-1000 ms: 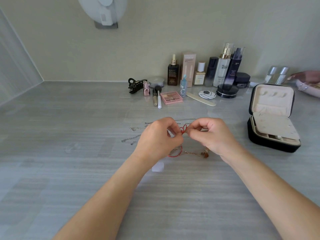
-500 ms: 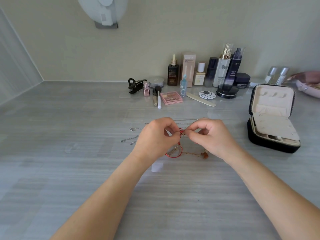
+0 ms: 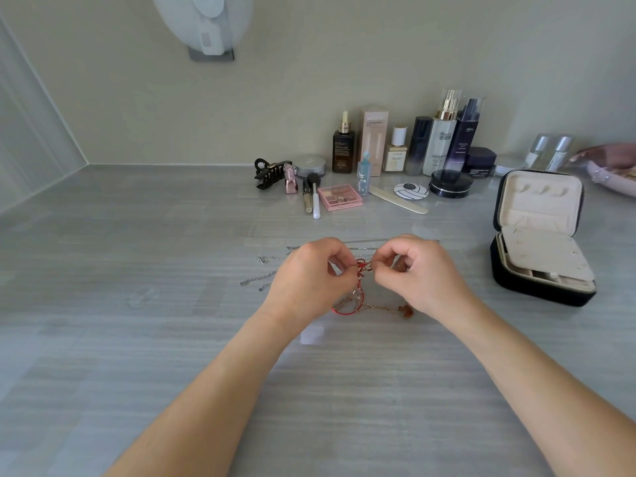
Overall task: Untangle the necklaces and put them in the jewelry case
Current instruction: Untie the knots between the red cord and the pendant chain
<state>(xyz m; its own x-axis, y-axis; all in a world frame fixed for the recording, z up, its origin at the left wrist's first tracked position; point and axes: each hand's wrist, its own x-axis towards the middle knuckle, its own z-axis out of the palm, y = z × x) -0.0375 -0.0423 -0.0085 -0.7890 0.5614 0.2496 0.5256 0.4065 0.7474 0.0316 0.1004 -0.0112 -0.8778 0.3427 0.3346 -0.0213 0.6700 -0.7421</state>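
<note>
Rearward, grey tabletop (image 3: 137, 356), bearing jewelry case (image 3: 531, 291), meets wall (image 3: 361, 56).

home vanity counter, skincare bottles (image 3: 439, 146), eyeshadow palette (image 3: 340, 197)

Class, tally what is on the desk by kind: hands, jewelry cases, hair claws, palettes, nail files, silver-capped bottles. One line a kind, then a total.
hands: 2 (left hand, right hand, both pinching the red cord)
case: 1
hair claw: 1
palette: 1
nail file: 1
silver-capped bottles: 2
total: 8
</note>
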